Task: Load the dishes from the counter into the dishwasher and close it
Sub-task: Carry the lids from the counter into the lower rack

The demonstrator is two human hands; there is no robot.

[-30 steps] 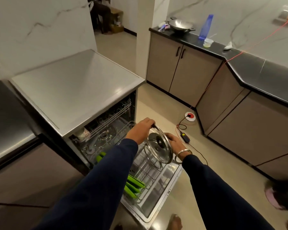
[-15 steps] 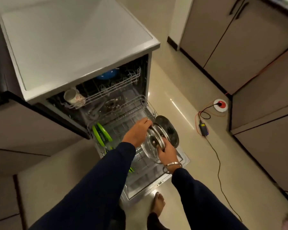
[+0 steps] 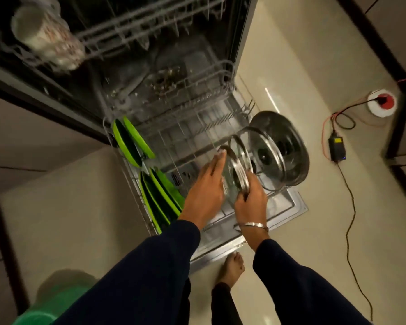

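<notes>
The dishwasher stands open with its lower rack (image 3: 223, 73) pulled out over the lowered door (image 3: 288, 207). Both hands hold a small glass lid (image 3: 238, 167) on edge in the rack's right side: my left hand (image 3: 206, 191) rests against its left face and rim, and my right hand (image 3: 250, 202) grips its lower edge. Two larger lids (image 3: 267, 148) stand upright just right of it, the outermost being steel (image 3: 288, 146). Green plates (image 3: 131, 139) stand in the rack's left side. A white mug (image 3: 45, 38) lies in the upper rack.
My bare foot (image 3: 232, 268) is on the floor just in front of the door's edge. An orange and black cable with a black adapter (image 3: 336, 148) and a red-and-white socket (image 3: 381, 103) lie on the floor to the right. A green object (image 3: 49, 306) sits at the lower left.
The view has tilted down and closer to the rack. The lid has come down from above the rack into its right side, beside the other lids.
</notes>
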